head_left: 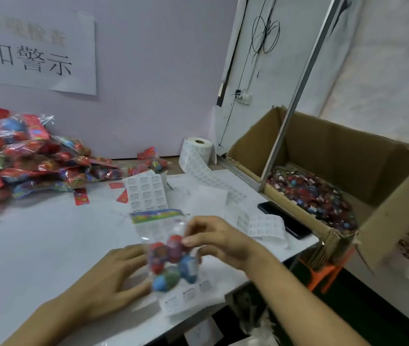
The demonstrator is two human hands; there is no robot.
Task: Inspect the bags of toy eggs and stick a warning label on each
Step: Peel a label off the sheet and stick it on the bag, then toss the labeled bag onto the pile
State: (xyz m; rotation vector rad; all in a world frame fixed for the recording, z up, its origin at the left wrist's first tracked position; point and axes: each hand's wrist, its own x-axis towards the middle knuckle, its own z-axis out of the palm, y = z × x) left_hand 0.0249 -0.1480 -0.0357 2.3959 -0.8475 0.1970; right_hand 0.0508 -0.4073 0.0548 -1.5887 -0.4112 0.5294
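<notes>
Operator: Fingers (193, 239) of the right hand (219, 242) are curled and pinch the clear film of the bag of toy eggs (171, 258) at its upper right side. Confirm the left hand.

Inspector: Left hand (113, 275) lies at the left side of the bag, fingers extended and close together, tips touching the film beside the eggs. Motion blur prevents telling whether they curl round it.

Operator: Position of the bag?

Inspector: It sits near the front edge of the white tabletop (36, 245), between the two hands. Red, blue and green eggs fill its lower half; a multicoloured header card (156, 216) closes the top. A label sheet (188, 297) lies under it and shows at the front edge.

Operator: Surrounding items?

Inspector: Just behind the bag, a second label sheet (147, 189) stands tilted. A roll of labels (197, 149) stands at the rear against the wall, its strip trailing forward over the tabletop. A pile of bagged eggs (23, 158) occupies the left rear. A black phone (284, 219) lies at the right edge. Beyond that edge, an open cardboard box (348, 151) contains more bags. A paper sign (33, 51) with printed characters hangs on the wall.
</notes>
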